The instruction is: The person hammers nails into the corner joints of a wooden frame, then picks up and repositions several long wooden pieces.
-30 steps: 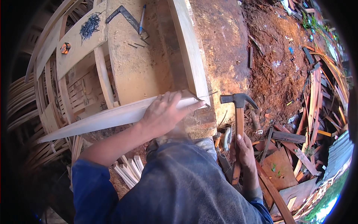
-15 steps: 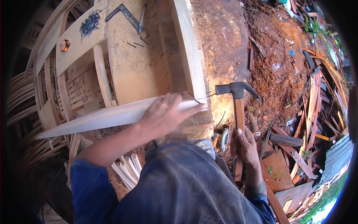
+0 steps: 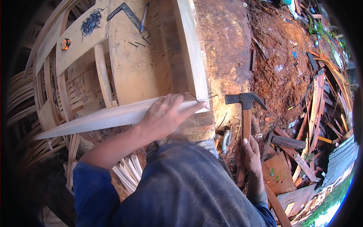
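Since a moment ago our hammer (image 3: 245, 113) has lifted a little and its head now hangs level just right of the frame's corner, while our left hand has stayed put on the slat.

Far left, we see a pile of dark nails (image 3: 90, 22) and a small orange tape measure (image 3: 65, 44) lying on a curved board. Further right, a metal square (image 3: 124, 11) and a blue pen (image 3: 143, 17) rest on the wide plank (image 3: 132, 64). Our left hand (image 3: 164, 115) lies flat with fingers spread, pressing the pale slat (image 3: 98, 118) against the upright board (image 3: 191, 53), fingertips steadying a thin nail (image 3: 206, 99) at the joint. Our right hand (image 3: 249, 153) is wrapped tight around the wooden handle. Beyond lie red earth (image 3: 280, 56) and scrap wood (image 3: 302, 159).
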A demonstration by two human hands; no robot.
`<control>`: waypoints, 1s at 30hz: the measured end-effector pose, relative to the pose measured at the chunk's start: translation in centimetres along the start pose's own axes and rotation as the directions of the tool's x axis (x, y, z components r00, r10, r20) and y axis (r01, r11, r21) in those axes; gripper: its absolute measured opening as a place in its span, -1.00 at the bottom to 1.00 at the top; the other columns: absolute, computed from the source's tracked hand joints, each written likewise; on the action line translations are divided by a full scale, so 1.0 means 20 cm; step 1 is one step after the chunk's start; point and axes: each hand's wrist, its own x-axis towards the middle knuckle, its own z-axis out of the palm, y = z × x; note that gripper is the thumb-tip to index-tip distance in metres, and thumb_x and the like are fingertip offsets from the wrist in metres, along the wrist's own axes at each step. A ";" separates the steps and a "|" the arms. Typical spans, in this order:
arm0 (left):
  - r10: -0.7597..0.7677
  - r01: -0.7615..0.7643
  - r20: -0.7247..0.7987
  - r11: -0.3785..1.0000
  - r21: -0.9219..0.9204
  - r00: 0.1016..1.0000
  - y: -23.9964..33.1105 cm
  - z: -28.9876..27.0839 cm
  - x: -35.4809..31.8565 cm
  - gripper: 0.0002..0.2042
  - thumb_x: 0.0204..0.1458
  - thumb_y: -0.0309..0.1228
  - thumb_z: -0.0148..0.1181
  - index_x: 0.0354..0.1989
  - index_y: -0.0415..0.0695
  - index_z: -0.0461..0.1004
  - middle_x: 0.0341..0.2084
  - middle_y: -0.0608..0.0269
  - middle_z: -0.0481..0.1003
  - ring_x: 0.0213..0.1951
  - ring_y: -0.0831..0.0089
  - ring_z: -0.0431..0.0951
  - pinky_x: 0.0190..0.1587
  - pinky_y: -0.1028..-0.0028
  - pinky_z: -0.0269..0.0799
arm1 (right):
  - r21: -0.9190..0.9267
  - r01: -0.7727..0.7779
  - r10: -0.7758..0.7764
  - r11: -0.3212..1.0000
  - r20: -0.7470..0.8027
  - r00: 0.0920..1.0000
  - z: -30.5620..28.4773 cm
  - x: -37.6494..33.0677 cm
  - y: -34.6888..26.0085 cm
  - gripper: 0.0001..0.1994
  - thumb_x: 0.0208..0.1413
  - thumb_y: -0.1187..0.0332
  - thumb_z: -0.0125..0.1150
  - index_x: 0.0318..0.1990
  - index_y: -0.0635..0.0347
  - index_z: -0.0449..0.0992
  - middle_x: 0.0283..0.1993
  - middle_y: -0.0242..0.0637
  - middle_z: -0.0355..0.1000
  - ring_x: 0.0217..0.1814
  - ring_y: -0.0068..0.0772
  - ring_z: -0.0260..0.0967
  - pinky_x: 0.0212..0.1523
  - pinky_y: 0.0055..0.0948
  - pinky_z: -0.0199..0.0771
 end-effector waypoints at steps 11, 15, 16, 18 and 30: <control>-0.023 0.018 -0.067 0.997 -0.072 0.997 0.01 0.02 0.00 -0.21 -0.09 -0.63 0.16 0.41 0.30 0.35 -0.14 -0.07 0.46 -0.10 0.00 0.60 -0.06 0.10 0.69 | 0.114 -0.055 0.055 0.992 0.002 0.998 -0.17 0.12 -0.09 -0.62 0.47 0.01 -0.09 -0.17 0.19 0.33 -0.66 -0.32 0.19 -0.83 -0.47 0.08 -0.80 -0.47 0.16; -0.017 0.013 -0.073 0.999 -0.048 0.997 0.01 0.01 0.01 -0.21 -0.09 -0.63 0.16 0.41 0.31 0.36 -0.14 -0.07 0.46 -0.11 0.00 0.59 -0.05 0.12 0.69 | 0.007 -0.041 0.041 0.999 0.026 0.999 -0.13 0.19 -0.17 -0.64 0.49 0.04 -0.12 -0.16 0.18 0.33 -0.66 -0.33 0.22 -0.83 -0.48 0.09 -0.80 -0.48 0.16; -0.018 0.015 -0.072 0.999 -0.042 0.997 0.01 0.01 0.01 -0.21 -0.09 -0.63 0.15 0.41 0.32 0.36 -0.14 -0.06 0.46 -0.11 0.00 0.59 -0.05 0.13 0.69 | 0.010 -0.041 0.041 0.999 0.025 0.999 -0.11 0.21 -0.20 -0.64 0.49 0.04 -0.12 -0.16 0.18 0.33 -0.66 -0.33 0.22 -0.83 -0.48 0.09 -0.80 -0.48 0.16; -0.022 0.019 -0.067 0.999 -0.036 0.997 0.01 0.01 0.01 -0.21 -0.08 -0.64 0.15 0.41 0.32 0.36 -0.14 -0.04 0.46 -0.11 0.00 0.59 -0.05 0.13 0.69 | -0.083 -0.031 0.039 0.996 0.101 0.994 -0.05 0.26 -0.22 -0.66 0.50 0.06 -0.13 -0.17 0.16 0.32 -0.65 -0.33 0.24 -0.82 -0.49 0.12 -0.80 -0.48 0.19; -0.046 0.043 -0.045 0.997 -0.057 0.998 0.00 -0.01 0.01 -0.22 -0.09 -0.65 0.11 0.38 0.35 0.40 -0.12 -0.01 0.48 -0.04 0.00 0.59 0.00 0.14 0.65 | -0.040 -0.213 0.216 0.976 0.275 0.937 -0.02 0.25 -0.28 -0.60 0.45 -0.01 -0.03 -0.08 0.21 0.38 -0.63 -0.36 0.27 -0.76 -0.52 0.18 -0.73 -0.54 0.21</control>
